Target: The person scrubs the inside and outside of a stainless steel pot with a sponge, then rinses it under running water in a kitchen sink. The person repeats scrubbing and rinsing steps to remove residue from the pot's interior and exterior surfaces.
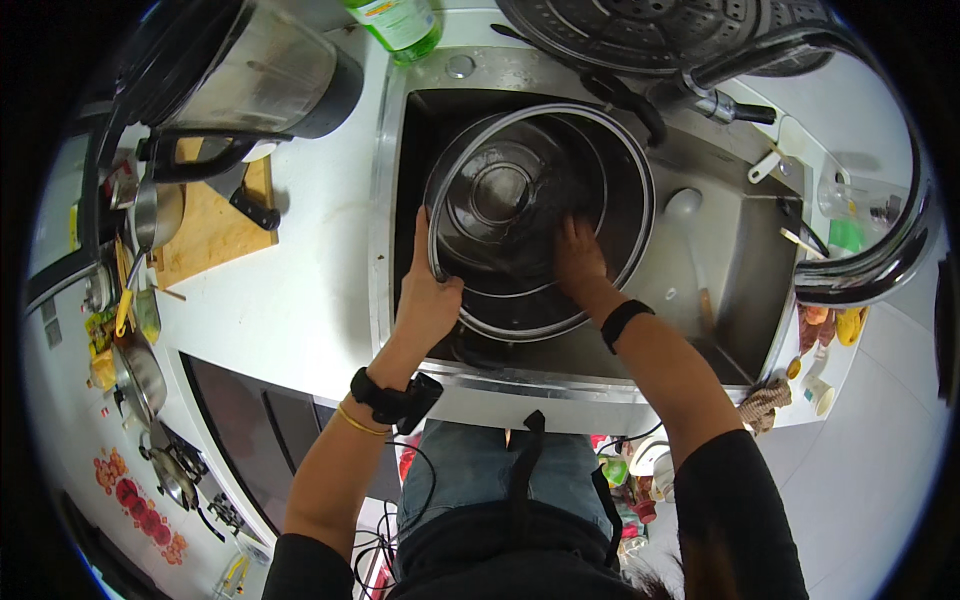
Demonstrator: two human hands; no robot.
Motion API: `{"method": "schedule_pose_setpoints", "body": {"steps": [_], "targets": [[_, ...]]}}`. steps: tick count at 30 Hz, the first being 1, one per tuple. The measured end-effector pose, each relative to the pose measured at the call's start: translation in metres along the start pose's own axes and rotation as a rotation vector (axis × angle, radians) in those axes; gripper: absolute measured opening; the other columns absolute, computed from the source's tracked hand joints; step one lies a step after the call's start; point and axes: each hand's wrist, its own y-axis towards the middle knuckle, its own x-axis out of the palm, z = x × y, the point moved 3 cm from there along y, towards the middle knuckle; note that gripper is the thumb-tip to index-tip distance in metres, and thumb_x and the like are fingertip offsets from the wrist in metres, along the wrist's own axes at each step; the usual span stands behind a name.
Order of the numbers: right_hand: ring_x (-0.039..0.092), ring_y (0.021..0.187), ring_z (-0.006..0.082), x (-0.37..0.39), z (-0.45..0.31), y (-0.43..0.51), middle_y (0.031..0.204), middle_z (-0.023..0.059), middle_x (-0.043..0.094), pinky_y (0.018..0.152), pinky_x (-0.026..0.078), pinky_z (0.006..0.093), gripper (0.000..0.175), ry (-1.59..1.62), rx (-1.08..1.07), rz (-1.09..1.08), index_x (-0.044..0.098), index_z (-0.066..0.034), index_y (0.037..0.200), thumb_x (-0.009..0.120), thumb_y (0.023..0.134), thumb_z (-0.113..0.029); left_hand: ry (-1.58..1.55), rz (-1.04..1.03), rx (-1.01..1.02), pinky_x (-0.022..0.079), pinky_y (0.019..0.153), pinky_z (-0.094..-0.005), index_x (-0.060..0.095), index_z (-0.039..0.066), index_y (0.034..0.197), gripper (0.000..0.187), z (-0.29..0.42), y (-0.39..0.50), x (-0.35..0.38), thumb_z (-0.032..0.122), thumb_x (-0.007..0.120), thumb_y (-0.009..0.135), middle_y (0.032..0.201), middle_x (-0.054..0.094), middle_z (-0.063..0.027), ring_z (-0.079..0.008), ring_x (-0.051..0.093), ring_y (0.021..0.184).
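Note:
A large, round stainless steel pot (649,202) stands in the sink, its mouth facing up towards me. Its inside is dark and shiny, with ring-shaped reflections and what looks like water at the bottom. My left hand (431,296) grips the pot's left rim, the thumb over the edge and the fingers along the outer wall. My right hand (581,255) reaches inside, fingers stretched down towards the lower right of the interior. The palm is turned away, so I cannot see whether anything lies under it. A black pot handle (480,349) shows dimly below the near rim.
The steel sink (720,217) holds a ladle (686,206) on the right. A chrome faucet (862,281) arches over that side. Behind lie a perforated steamer tray (660,37) and a green bottle (412,37). A cleaver (251,206) rests on a cutting board (202,232) at left.

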Motion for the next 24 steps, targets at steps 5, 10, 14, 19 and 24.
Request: {"method": "schedule_pose_setpoints", "body": {"steps": [5, 10, 14, 19, 24], "targets": [[0.031, 0.134, 0.0411, 0.016, -0.066, -0.005, 0.144, 0.0209, 0.037, 0.114, 0.023, 0.0453, 0.055, 0.436, -0.021, -0.124, 0.04, -0.0007, 0.14, 0.049, 0.092, -0.025, 0.086, -0.121, 0.226, 0.049, 0.089, -0.0401, 0.017, 0.026, 0.153, 0.089, 0.027, 0.0, -0.002, -0.014, 0.043, 0.077, 0.127, 0.055, -0.0272, -0.0409, 0.063, 0.099], [0.038, 0.132, 0.039, 0.004, -0.092, -0.019, 0.143, 0.0238, 0.039, 0.108, 0.034, 0.0444, 0.056, 1.284, -0.345, 0.325, 0.038, -0.0078, 0.143, 0.053, 0.092, -0.025, 0.175, -0.154, 0.272, 0.047, 0.091, -0.0362, 0.026, 0.026, 0.151, 0.087, 0.042, 0.004, -0.001, -0.017, 0.041, 0.077, 0.127, 0.055, -0.0259, -0.0387, 0.064, 0.1], [0.05, 0.122, 0.0375, 0.01, -0.062, -0.033, 0.134, 0.0223, 0.049, 0.104, 0.04, 0.0436, 0.049, 0.845, -0.2, -0.203, 0.044, -0.0067, 0.138, 0.053, 0.09, -0.016, 0.168, -0.096, 0.222, 0.048, 0.076, -0.0358, 0.025, 0.023, 0.151, 0.085, 0.036, 0.005, -0.007, -0.012, 0.043, 0.077, 0.1, 0.063, -0.0272, -0.0351, 0.062, 0.076], [0.058, 0.112, 0.0378, 0.006, -0.068, -0.038, 0.125, 0.0201, 0.058, 0.094, 0.048, 0.0427, 0.044, 0.415, -0.259, -0.427, 0.051, -0.0074, 0.133, 0.052, 0.089, -0.009, 0.185, -0.064, 0.263, 0.049, 0.059, -0.0328, 0.024, 0.023, 0.152, 0.084, 0.027, 0.003, -0.004, -0.01, 0.043, 0.077, 0.077, 0.064, -0.0241, -0.0234, 0.057, 0.049], [0.063, 0.102, 0.0398, -0.011, -0.078, -0.039, 0.117, 0.0207, 0.062, 0.085, 0.052, 0.045, 0.037, 0.937, -0.36, -0.013, 0.059, -0.007, 0.121, 0.051, 0.085, -0.009, 0.201, -0.033, 0.344, 0.047, 0.056, -0.0312, 0.023, 0.023, 0.152, 0.085, 0.025, -0.001, -0.005, -0.012, 0.044, 0.077, 0.074, 0.064, -0.0218, -0.0228, 0.054, 0.046]]}}
